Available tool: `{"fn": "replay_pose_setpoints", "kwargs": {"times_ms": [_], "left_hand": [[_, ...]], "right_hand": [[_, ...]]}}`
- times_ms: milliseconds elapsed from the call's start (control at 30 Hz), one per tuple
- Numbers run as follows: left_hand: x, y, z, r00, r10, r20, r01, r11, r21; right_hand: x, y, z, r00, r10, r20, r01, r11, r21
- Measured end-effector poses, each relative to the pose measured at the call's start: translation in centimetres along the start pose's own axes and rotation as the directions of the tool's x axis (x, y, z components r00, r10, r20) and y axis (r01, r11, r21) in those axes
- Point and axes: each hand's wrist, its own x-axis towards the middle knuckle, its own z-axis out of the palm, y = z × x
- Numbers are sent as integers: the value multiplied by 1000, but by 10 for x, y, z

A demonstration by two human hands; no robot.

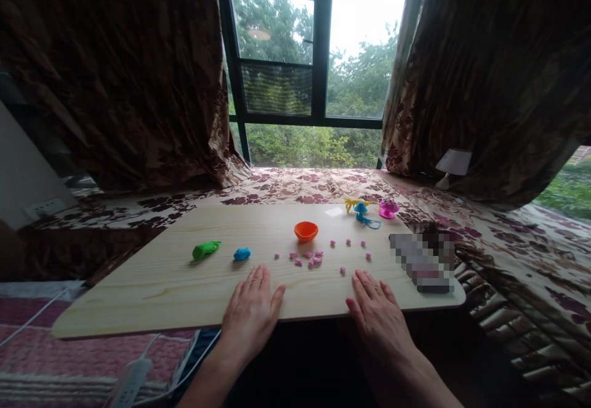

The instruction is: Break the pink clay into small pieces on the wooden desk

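Observation:
My left hand (pixel 253 300) lies flat on the pale wooden table (pixel 152 291) at its near edge, fingers stretched out, holding nothing. To its right, my right hand (pixel 373 303) rests palm down in the same way, thumb apart. Between and beyond the hands, several small pink pieces (pixel 309 255) are scattered. One pink piece (pixel 342 270) lies just ahead of my right fingertips. Behind the pieces stands an orange bowl (pixel 306 231); its inside is barely visible. Ahead of my left hand lie a small blue lump-like object (pixel 241 254) and a green toy-like object (pixel 205 250).
At the far right of the table are a yellow figure (pixel 355 204), a blue mushroom-shaped item (pixel 361 212) and a pink item (pixel 388 208). A blurred dark object (pixel 422 263) lies at the right edge. A power strip (pixel 129 383) is at lower left, a lamp (pixel 452 165) back right.

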Motion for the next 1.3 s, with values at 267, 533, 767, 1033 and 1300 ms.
{"fn": "replay_pose_setpoints", "kwargs": {"times_ms": [267, 533, 767, 1033, 1300], "left_hand": [[-30, -15, 2, 999, -34, -17, 34, 999, 14], [7, -2, -3, 1000, 0, 16, 1, 999, -40], [-23, -19, -2, 1000, -25, 13, 26, 999, -29], [9, 13, -4, 999, 12, 37, -9, 998, -63], [-22, -21, 1, 999, -45, 2, 45, 999, -18]], "right_hand": [[-35, 2, -1, 1000, -13, -28, 13, 1000, -4], [6, 9, -3, 999, 44, 25, -44, 999, 4], [-29, 13, 4, 998, 34, -44, -36, 999, -35], [1, -1, -3, 1000, 12, 21, -12, 1000, -4], [-38, 0, 0, 999, -14, -38, 13, 1000, -21]]}}
